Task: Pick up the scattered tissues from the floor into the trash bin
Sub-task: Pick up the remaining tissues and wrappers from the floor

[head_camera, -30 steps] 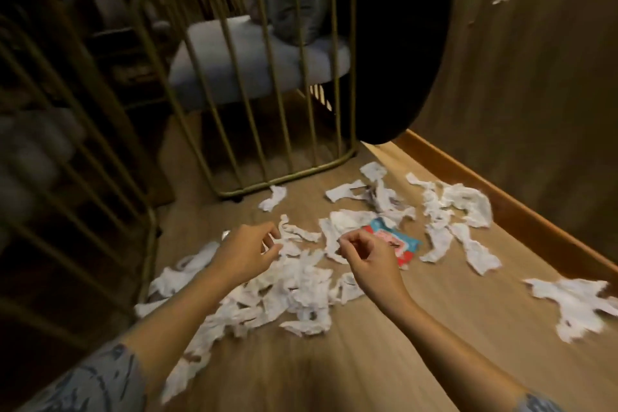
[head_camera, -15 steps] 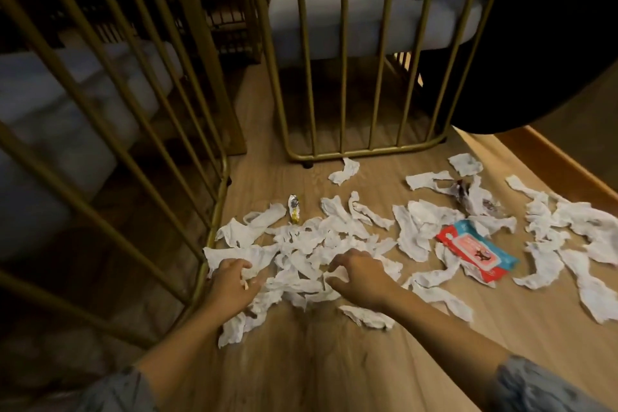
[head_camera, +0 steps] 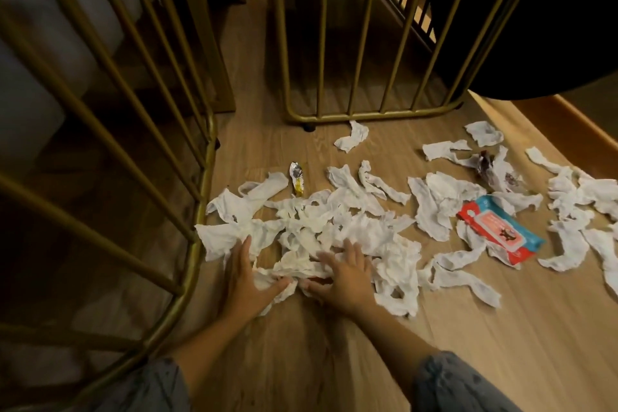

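Tissues: torn white strips strewn over the wood floor, thickest between two gold wire frames. Left hand and right hand lie flat on the pile's near edge, fingers spread, grasping nothing. Red-and-blue wipes pack lies among strips at right; small yellow wrapper just beyond the pile; dark wrapper farther right. Black round shape cut off at upper right. Right-hand strips run out of view.
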Tool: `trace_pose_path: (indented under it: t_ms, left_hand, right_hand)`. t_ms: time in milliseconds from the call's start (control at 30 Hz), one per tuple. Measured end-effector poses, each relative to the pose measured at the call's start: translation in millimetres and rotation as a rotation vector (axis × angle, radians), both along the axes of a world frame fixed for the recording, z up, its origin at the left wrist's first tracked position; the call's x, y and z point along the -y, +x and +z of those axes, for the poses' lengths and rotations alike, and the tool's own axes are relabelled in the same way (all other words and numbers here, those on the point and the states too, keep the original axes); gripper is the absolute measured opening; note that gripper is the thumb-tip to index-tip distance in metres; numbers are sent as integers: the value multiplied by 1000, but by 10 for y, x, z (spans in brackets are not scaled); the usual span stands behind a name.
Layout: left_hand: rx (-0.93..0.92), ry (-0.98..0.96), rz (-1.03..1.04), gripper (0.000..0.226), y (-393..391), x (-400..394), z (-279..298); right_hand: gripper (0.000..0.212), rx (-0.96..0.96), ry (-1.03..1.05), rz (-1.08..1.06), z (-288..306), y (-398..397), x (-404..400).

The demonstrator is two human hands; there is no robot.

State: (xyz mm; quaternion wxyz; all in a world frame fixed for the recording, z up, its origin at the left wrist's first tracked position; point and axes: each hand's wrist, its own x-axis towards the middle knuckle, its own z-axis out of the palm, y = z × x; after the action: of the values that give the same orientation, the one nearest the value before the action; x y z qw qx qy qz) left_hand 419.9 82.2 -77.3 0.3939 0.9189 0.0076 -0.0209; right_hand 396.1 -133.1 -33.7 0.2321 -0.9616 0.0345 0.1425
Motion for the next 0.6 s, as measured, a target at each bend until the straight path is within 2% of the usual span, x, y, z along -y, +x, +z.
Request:
trace_pose_path:
  t_ms: [67,133,167,300,400,500,600]
  left_hand:
    - [123,64,-83,92,45,-16,-107]
    - [229,45,-164,57,-3,21,-150]
    - [250,34,-206,48,-49,43,-166]
    - [336,-9,-373,32,-235,45,-224]
    - [353,-103,-322,28,-314,8,-166]
    - [235,-355,-61,25,-382,83,6]
    - [255,-477,102,46,-423,304,260]
  right_hand:
    - [46,157,6,-1,-179,-180,-86]
    - [26,312,66,10,-315,-378,-95]
    - [20,349,125,4,-360,-486,-78]
    - [24,404,297,-89,-382,-968,22]
    - [21,439,470,-283,-285,-1276,76]
    - [36,517,545,-461,-161,-1409,149]
    - [32,662,589,-569,96,-1439,254]
